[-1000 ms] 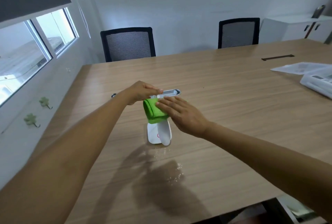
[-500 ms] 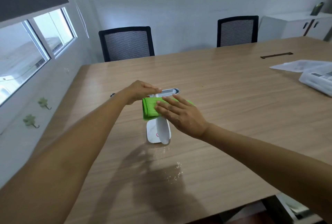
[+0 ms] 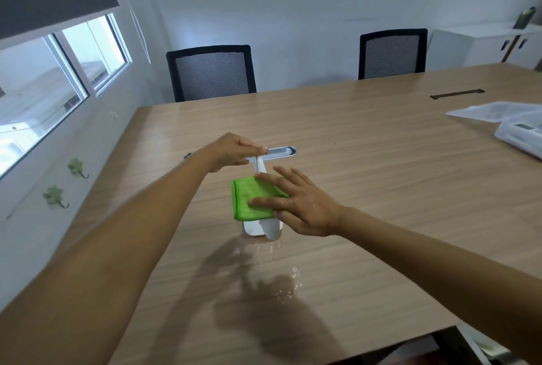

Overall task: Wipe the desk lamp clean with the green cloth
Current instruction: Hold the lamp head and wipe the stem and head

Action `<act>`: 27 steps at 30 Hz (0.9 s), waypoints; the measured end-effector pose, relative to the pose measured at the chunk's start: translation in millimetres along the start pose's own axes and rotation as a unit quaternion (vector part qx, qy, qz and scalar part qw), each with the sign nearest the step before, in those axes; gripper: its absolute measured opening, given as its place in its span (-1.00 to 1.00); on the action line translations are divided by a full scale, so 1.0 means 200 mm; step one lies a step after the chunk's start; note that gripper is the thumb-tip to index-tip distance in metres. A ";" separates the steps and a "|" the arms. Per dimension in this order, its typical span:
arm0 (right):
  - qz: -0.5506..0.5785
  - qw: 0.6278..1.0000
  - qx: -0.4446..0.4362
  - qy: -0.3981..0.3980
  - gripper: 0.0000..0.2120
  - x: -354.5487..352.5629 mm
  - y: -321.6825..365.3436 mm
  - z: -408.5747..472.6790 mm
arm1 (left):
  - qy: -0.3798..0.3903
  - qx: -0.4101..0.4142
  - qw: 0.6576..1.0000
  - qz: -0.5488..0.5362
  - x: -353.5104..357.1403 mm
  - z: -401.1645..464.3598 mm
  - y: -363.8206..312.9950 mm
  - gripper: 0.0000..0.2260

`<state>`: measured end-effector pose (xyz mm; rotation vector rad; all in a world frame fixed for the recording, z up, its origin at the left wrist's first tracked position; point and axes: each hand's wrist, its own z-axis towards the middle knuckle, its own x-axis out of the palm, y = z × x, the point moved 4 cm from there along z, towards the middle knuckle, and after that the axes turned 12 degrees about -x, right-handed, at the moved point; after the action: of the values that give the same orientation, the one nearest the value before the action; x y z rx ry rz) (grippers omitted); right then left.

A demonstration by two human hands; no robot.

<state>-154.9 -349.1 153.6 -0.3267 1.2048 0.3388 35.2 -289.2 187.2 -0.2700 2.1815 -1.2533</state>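
One view, head camera:
left hand (image 3: pixel 231 151): grip pinched on the lamp head, thumb and fingers closed around its left end
right hand (image 3: pixel 296 203): flat, fingers spread, pressing the green cloth (image 3: pixel 254 199) against the lamp stem; not clenched
desk lamp (image 3: pixel 268 194): white, upright on the counter (image 3: pixel 366 177), near its left end; head horizontal, base partly hidden under the cloth
green cloth: folded, covers the mid to lower stem, just above the base
counter: wet specks in front of the lamp base; papers and a white tray (image 3: pixel 520 133) at far right
chairs (image 3: pixel 211 71): two, black mesh, at the far edge
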 end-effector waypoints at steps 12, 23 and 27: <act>-0.061 0.997 -0.038 -0.011 -0.58 0.02 0.04 -0.03 | -0.006 0.003 1.000 0.000 0.01 0.01 0.00 -0.72; -0.085 0.994 0.024 -0.070 -0.60 -0.08 -0.09 0.05 | 0.017 0.015 0.999 -0.026 0.02 -0.03 -0.02 -0.84; -0.041 0.999 -0.001 -0.020 -0.55 -0.01 -0.06 0.00 | -0.016 0.004 1.000 -0.005 0.02 0.00 -0.01 -0.76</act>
<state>-151.4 -359.5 156.9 -0.3695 1.1492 0.2741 32.1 -291.6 188.4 -0.2964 2.1503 -1.2547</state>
